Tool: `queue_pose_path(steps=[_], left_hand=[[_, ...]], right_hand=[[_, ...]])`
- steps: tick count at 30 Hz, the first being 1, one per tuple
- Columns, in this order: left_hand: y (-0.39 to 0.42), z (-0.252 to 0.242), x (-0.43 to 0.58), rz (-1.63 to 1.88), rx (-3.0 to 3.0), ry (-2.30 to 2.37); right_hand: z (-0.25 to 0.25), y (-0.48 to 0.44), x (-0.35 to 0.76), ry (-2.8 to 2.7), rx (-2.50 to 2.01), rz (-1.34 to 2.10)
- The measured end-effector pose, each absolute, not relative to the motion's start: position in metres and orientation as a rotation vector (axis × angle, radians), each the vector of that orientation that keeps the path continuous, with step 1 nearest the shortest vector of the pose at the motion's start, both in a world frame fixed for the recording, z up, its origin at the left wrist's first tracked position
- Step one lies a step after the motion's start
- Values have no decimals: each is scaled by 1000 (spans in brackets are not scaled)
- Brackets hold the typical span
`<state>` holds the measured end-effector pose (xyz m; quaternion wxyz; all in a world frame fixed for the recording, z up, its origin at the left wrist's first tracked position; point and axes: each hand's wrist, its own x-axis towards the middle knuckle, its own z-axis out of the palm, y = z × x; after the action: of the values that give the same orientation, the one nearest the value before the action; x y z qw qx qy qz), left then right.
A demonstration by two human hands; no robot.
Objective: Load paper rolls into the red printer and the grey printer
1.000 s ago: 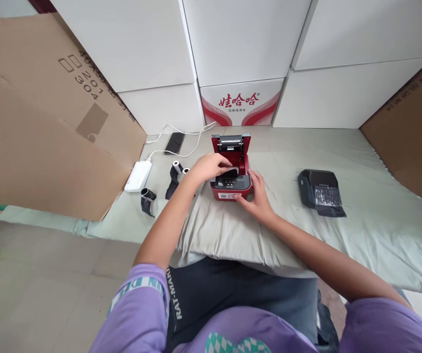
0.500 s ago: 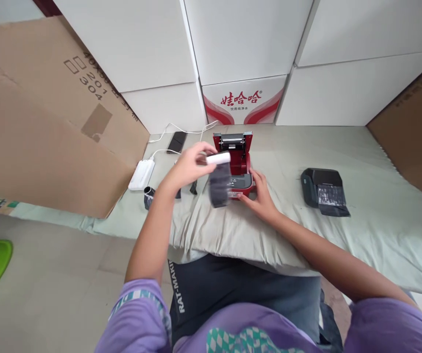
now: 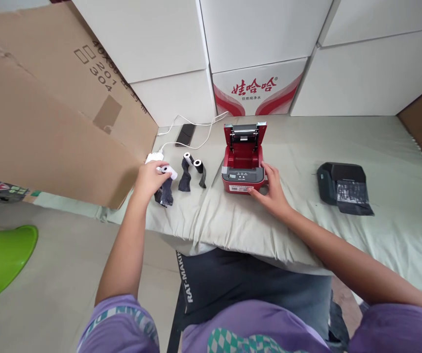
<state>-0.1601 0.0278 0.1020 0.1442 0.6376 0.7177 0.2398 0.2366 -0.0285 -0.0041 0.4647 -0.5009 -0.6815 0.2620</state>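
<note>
Wall of stacked white boxes point(image 3: 166, 39) from 11 to 1 o'clock, red-printed carton point(image 3: 257, 88) at 12, brown cardboard sheet point(image 3: 41, 113) leaning at 10, pale green bedsheet point(image 3: 398, 147) at 3, beige tiled floor point(image 3: 60, 274) at 8, soft even light.

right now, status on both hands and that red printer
Left hand grips white paper roll with dark tail, by the power bank. Right hand on red printer, lid open, bay empty. Two more rolls lie between.

Open printer point(image 3: 243, 164) centre on sheet point(image 3: 306, 147); rolls point(image 3: 192, 171) left; second printer point(image 3: 344, 188) right; boxes point(image 3: 258, 88) behind.
</note>
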Motion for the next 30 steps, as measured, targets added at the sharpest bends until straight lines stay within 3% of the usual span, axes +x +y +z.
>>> queue_pose_path(steps=[4,17,21,25,27,30], left_hand=[[32,80,-153,557,2087,2056],[118,103,-117,329,2169,1836],[100,130,-127,770,1958,1702],[70,155,-106,1353,1548,1122],[62,152,-79,1457,1374,916],[62,130,-33,1283,1391,921]], right_hand=[[-3,-28,237,-1686,-1238,633],[-5,-28,237,-1667,-1212,664],[-5,-29,235,-1648,-1189,679],[-6,-29,234,-1629,-1153,687],[-7,-28,234,-1628,-1152,686],[-7,-28,235,-1641,-1162,684]])
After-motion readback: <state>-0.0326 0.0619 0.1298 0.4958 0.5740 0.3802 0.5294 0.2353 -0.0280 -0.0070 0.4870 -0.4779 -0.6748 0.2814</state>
